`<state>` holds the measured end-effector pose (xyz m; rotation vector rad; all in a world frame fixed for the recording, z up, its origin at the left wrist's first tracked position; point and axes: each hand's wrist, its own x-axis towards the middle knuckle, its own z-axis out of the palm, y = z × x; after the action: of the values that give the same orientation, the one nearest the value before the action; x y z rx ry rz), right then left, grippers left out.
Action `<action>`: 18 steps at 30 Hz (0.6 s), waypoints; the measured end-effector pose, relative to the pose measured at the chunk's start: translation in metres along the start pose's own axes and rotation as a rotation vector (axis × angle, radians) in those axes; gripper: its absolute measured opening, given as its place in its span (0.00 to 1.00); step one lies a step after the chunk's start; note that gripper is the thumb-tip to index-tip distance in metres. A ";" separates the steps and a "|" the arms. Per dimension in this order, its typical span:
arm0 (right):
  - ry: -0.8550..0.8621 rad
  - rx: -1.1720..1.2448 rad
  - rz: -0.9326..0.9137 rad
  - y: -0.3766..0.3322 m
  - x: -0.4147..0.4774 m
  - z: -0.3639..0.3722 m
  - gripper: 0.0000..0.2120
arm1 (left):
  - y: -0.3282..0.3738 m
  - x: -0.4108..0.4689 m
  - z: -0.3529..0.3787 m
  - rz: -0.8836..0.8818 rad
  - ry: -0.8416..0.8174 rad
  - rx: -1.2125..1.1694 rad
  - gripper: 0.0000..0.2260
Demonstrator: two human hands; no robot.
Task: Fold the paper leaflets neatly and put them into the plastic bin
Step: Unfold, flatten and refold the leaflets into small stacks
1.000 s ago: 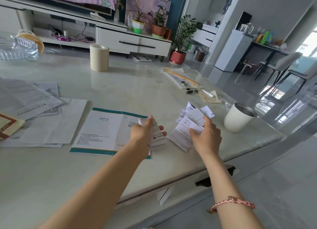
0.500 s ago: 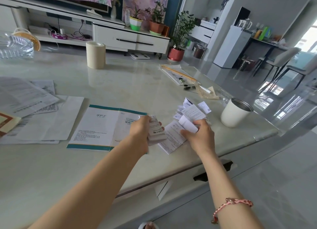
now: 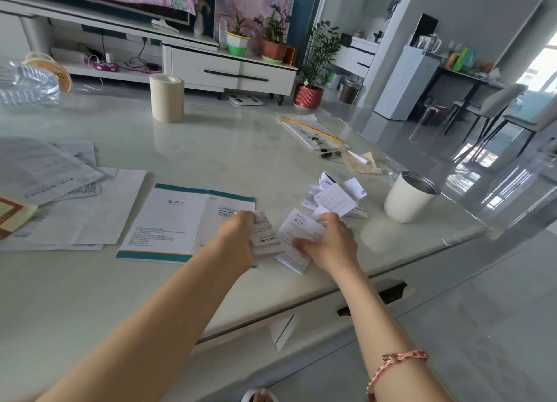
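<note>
My left hand [image 3: 238,235] grips a small stack of folded white leaflets [image 3: 265,238] just above the table near its front edge. My right hand [image 3: 330,244] is curled on another white leaflet [image 3: 297,225] that lies on the table beside it. Behind my right hand lies a loose heap of small folded leaflets [image 3: 334,198]. A large teal-edged leaflet [image 3: 177,217] lies flat under and left of my left hand. A clear plastic bin [image 3: 27,83] stands at the far left edge of the table.
More unfolded papers [image 3: 60,196] are spread at the left. A white cup [image 3: 410,196] stands right of the heap. A beige roll [image 3: 166,97] stands at the back. Pens and a paper packet [image 3: 313,130] lie at the far right. The table edge [image 3: 301,299] runs below my hands.
My right hand has drawn back from the heap toward the front edge and closed on a leaflet. My left hand, still holding its stack, has shifted slightly nearer.
</note>
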<state>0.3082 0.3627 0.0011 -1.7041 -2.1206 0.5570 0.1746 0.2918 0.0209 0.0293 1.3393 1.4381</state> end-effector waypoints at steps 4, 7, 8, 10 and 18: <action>0.038 0.292 -0.032 -0.002 0.000 -0.011 0.03 | 0.003 0.001 -0.003 -0.007 -0.065 -0.050 0.05; 0.147 0.602 0.022 -0.009 -0.005 -0.024 0.02 | 0.008 0.000 -0.006 -0.014 -0.142 -0.145 0.04; 0.194 0.705 0.035 -0.012 -0.008 -0.029 0.03 | 0.009 0.000 -0.007 -0.012 -0.150 -0.173 0.06; 0.266 0.843 0.024 -0.018 -0.017 -0.040 0.05 | 0.009 -0.001 -0.006 0.003 -0.143 -0.196 0.09; 0.310 0.672 -0.214 -0.042 -0.044 -0.019 0.10 | 0.002 -0.021 -0.001 0.060 -0.280 -0.119 0.12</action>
<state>0.2918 0.3134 0.0370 -1.0912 -1.6134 0.7708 0.1806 0.2777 0.0347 0.1872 1.0306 1.5008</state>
